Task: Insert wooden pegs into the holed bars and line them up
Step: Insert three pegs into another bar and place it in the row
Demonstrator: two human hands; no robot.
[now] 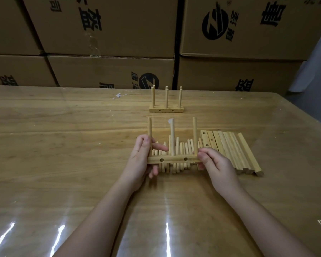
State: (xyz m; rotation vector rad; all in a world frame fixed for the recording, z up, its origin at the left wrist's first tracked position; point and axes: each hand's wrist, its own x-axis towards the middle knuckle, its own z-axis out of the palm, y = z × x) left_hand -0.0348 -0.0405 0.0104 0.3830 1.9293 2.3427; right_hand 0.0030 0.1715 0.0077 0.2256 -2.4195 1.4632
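A holed wooden bar with three upright pegs is held above the table between both hands. My left hand grips its left end, fingers around the left peg. My right hand pinches its right end. Under and behind the bar lies a pile of loose pegs. Farther back stand finished bars, each with three upright pegs, one close behind the other.
A row of several loose bars lies on the table to the right of my right hand. Stacked cardboard boxes wall off the far edge of the wooden table. A scrap of white paper lies at the back.
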